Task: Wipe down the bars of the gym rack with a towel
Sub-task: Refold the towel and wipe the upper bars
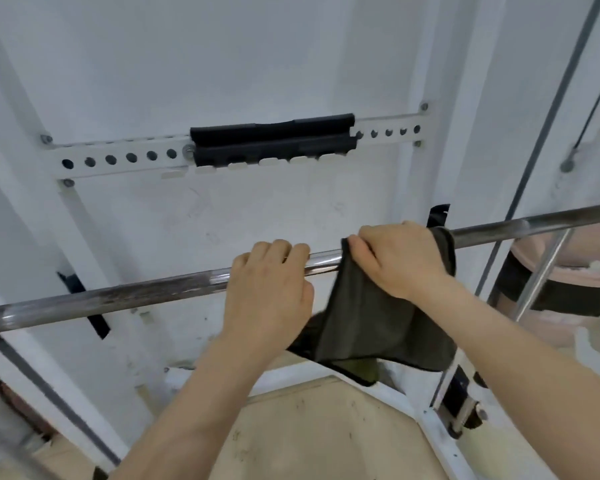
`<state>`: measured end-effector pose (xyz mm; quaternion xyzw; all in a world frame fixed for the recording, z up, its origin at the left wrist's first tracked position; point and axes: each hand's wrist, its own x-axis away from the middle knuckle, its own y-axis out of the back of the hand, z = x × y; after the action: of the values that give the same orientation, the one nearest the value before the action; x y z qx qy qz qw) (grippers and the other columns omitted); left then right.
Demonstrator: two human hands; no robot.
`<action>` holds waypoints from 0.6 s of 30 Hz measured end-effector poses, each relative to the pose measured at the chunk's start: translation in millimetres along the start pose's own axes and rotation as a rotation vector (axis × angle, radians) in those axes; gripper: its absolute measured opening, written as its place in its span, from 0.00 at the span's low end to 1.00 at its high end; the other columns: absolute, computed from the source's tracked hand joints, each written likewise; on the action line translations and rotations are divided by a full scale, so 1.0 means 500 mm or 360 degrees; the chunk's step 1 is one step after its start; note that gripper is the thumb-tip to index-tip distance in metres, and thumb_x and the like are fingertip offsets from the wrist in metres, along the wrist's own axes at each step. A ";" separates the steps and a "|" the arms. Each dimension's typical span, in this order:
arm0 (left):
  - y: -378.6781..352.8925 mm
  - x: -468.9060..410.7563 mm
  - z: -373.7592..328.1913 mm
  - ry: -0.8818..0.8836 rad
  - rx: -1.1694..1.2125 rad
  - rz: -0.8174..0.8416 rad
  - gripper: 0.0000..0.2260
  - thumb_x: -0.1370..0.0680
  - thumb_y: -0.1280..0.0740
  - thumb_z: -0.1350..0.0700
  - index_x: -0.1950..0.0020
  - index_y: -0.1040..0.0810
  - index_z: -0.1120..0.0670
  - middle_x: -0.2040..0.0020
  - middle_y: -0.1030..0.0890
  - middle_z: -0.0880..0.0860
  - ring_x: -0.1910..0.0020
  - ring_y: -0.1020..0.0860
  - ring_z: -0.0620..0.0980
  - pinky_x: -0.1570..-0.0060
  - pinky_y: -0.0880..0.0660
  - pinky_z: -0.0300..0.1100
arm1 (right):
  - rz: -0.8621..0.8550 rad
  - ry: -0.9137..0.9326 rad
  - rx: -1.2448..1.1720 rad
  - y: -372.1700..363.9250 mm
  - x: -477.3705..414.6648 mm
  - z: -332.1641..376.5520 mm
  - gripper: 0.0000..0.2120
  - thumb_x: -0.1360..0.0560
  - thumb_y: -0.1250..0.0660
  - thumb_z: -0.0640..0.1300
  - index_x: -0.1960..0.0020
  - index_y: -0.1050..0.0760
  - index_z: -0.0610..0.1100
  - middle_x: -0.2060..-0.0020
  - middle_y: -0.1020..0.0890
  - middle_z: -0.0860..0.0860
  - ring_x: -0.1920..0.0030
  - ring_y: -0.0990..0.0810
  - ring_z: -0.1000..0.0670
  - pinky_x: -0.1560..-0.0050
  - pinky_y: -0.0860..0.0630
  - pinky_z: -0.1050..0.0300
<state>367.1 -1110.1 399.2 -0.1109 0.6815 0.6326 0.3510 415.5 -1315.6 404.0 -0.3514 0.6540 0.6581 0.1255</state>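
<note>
A shiny steel bar (118, 296) runs across the view from lower left to upper right. My left hand (271, 285) grips it bare near the middle. Just to the right, my right hand (399, 258) is closed over a dark grey towel (368, 323) that is draped over the bar and hangs down below it. The towel's lower corner hides part of the white frame beneath.
Behind the bar, a white perforated crossbeam (118, 159) carries a black pad (272, 140). White rack uprights (87, 244) stand left and right. A pinkish weight plate (568, 282) sits at the right. A beige platform (326, 434) lies below.
</note>
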 end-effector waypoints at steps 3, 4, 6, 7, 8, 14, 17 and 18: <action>-0.038 -0.053 -0.138 -0.0120 0.0071 -0.0020 0.18 0.30 0.42 0.56 0.43 0.23 0.52 0.49 0.21 0.50 0.52 0.25 0.55 0.55 0.30 0.49 | 0.0034 0.0026 -0.0061 0.002 0.035 -0.154 0.26 0.22 0.57 0.61 0.65 0.31 0.47 0.73 0.25 0.52 0.71 0.27 0.45 0.61 0.30 0.50; -0.049 -0.072 -0.187 -0.0151 0.0085 -0.0016 0.19 0.30 0.43 0.55 0.41 0.24 0.52 0.47 0.21 0.50 0.51 0.25 0.55 0.54 0.30 0.49 | 0.0038 0.0027 -0.0058 0.001 0.043 -0.204 0.26 0.22 0.57 0.61 0.65 0.31 0.47 0.72 0.26 0.52 0.70 0.27 0.45 0.61 0.31 0.50; -0.070 -0.107 -0.280 -0.0211 0.0109 -0.0009 0.19 0.30 0.42 0.56 0.41 0.24 0.52 0.46 0.21 0.50 0.49 0.25 0.54 0.51 0.30 0.48 | 0.0031 0.0003 -0.0003 -0.001 0.064 -0.311 0.25 0.21 0.57 0.60 0.66 0.33 0.48 0.73 0.28 0.53 0.69 0.27 0.46 0.62 0.34 0.51; -0.081 -0.123 -0.321 -0.0238 0.0116 -0.0009 0.19 0.30 0.40 0.56 0.40 0.23 0.53 0.46 0.21 0.50 0.49 0.25 0.54 0.51 0.31 0.48 | 0.0019 -0.0031 0.0031 0.000 0.078 -0.367 0.24 0.21 0.56 0.60 0.66 0.33 0.48 0.73 0.29 0.53 0.68 0.27 0.45 0.62 0.36 0.51; -0.092 -0.138 -0.356 -0.0257 0.0116 -0.0004 0.19 0.31 0.39 0.57 0.40 0.23 0.54 0.46 0.21 0.51 0.49 0.25 0.55 0.50 0.31 0.49 | 0.0009 -0.0081 0.0060 0.001 0.093 -0.424 0.24 0.20 0.56 0.59 0.66 0.33 0.49 0.72 0.29 0.53 0.67 0.27 0.46 0.61 0.36 0.52; -0.144 -0.201 -0.474 -0.0233 0.0025 0.0066 0.23 0.31 0.32 0.57 0.36 0.25 0.58 0.47 0.21 0.54 0.51 0.23 0.55 0.49 0.29 0.48 | -0.0142 -0.0733 0.0068 0.004 0.165 -0.638 0.23 0.20 0.55 0.52 0.61 0.26 0.46 0.61 0.22 0.49 0.52 0.26 0.45 0.43 0.34 0.46; -0.155 -0.216 -0.492 -0.0208 -0.0001 0.0085 0.23 0.32 0.31 0.57 0.37 0.25 0.57 0.50 0.20 0.52 0.54 0.23 0.54 0.51 0.28 0.48 | -0.0234 -0.0932 0.0087 -0.006 0.153 -0.595 0.21 0.22 0.54 0.48 0.61 0.25 0.45 0.60 0.21 0.48 0.48 0.26 0.45 0.35 0.38 0.42; -0.157 -0.219 -0.496 -0.0195 -0.0009 0.0095 0.23 0.32 0.31 0.56 0.37 0.25 0.57 0.51 0.20 0.52 0.54 0.22 0.54 0.52 0.28 0.48 | -0.0261 -0.0959 0.0034 -0.010 0.151 -0.570 0.20 0.22 0.53 0.49 0.60 0.25 0.46 0.59 0.21 0.49 0.45 0.26 0.46 0.32 0.41 0.40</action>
<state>409.8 -1389.1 393.9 -0.0526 0.6599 0.6502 0.3728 449.1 -1607.6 381.6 -0.1908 0.5636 0.7134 0.3702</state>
